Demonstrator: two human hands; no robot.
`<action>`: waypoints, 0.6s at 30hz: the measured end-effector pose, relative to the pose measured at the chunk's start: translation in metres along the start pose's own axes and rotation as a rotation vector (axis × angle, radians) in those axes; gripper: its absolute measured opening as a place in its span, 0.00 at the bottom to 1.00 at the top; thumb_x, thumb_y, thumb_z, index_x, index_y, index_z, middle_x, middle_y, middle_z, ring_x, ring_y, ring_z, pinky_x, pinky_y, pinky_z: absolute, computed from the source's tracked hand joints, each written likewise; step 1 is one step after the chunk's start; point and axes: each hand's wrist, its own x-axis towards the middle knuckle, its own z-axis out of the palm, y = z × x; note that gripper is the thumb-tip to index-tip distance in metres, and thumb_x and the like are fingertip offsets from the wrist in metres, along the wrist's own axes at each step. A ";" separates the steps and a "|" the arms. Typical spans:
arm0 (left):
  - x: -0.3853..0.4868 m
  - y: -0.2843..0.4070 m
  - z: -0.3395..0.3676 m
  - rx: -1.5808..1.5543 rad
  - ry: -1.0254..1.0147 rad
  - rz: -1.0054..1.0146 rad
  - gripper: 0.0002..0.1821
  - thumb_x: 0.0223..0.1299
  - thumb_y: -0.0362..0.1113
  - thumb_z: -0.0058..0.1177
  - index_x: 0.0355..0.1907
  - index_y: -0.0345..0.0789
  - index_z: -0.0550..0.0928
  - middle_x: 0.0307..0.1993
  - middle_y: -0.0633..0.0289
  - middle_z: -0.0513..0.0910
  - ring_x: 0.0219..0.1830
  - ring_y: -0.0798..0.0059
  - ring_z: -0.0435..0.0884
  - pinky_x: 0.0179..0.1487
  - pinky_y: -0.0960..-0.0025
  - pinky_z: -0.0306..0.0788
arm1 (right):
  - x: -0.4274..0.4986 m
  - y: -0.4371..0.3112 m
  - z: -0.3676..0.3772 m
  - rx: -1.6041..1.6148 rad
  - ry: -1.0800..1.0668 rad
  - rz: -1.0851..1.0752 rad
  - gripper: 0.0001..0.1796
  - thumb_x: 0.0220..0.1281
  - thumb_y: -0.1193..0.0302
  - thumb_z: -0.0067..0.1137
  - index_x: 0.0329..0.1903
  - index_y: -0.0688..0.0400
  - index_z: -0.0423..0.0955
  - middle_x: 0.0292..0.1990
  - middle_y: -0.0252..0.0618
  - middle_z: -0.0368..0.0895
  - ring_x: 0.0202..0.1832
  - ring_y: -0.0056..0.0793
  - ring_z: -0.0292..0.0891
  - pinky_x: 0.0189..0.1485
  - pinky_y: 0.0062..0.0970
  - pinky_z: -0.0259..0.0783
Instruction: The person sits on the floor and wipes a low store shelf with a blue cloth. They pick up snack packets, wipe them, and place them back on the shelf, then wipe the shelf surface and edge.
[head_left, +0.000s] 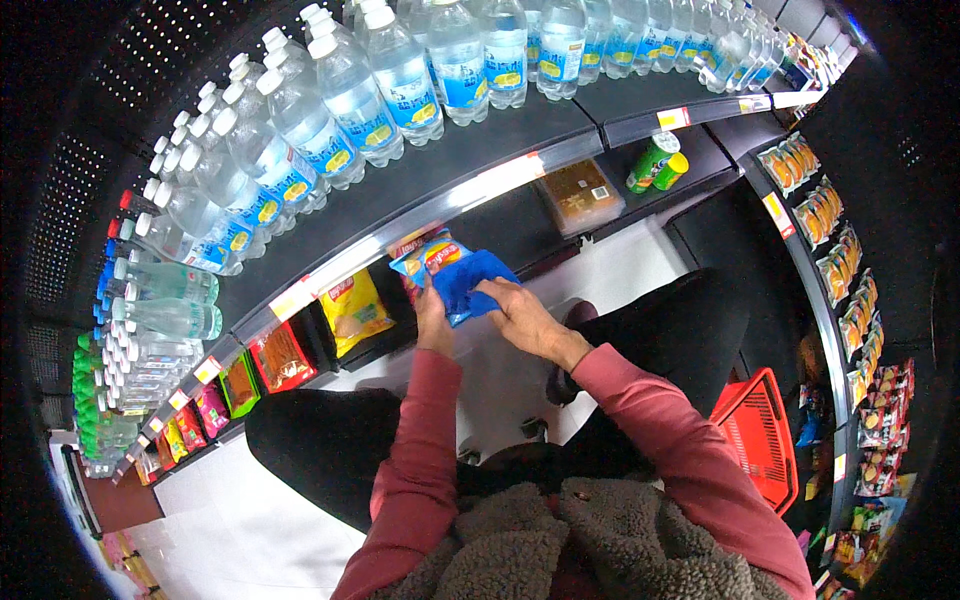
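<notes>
My left hand (433, 316) grips a blue Lay's chip bag (429, 257) by its lower left side, in front of the lower shelf. Bunched in my right hand (526, 316) is a blue cloth (469, 283), pressed against the front of the bag and covering much of it. Partly hidden behind the blue bag is a red Lay's bag (412, 241). To the left on the lower shelf stands a yellow Lay's bag (358, 313). A clear plastic box with brown contents (579, 196) lies to the right.
Bottled drinks (405, 86) crowd the upper shelf, whose price-tag rail (457, 191) overhangs my hands. Green canisters (651, 163) stand at the lower shelf's right. A red shopping basket (757, 442) is beside my right arm. Packaged snacks (816, 214) fill the right shelf.
</notes>
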 end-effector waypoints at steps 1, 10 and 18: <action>0.002 0.003 -0.003 -0.017 0.007 0.026 0.34 0.64 0.59 0.57 0.59 0.30 0.76 0.49 0.54 0.84 0.45 0.64 0.86 0.47 0.64 0.81 | 0.000 -0.003 -0.001 0.005 0.000 0.004 0.23 0.57 0.77 0.61 0.57 0.62 0.73 0.54 0.58 0.78 0.59 0.57 0.72 0.61 0.46 0.70; -0.046 0.036 -0.014 0.060 -0.147 0.410 0.28 0.72 0.50 0.48 0.64 0.30 0.71 0.55 0.53 0.81 0.51 0.63 0.84 0.56 0.60 0.79 | 0.011 0.007 -0.018 0.025 -0.013 0.225 0.16 0.66 0.73 0.54 0.54 0.66 0.75 0.42 0.64 0.81 0.49 0.60 0.78 0.51 0.46 0.74; -0.114 0.063 -0.007 -0.151 -0.163 0.178 0.24 0.71 0.46 0.51 0.63 0.33 0.73 0.54 0.53 0.82 0.51 0.60 0.85 0.55 0.56 0.81 | 0.027 0.063 -0.017 0.239 0.247 0.579 0.22 0.66 0.60 0.56 0.46 0.70 0.78 0.48 0.66 0.80 0.54 0.63 0.75 0.57 0.48 0.73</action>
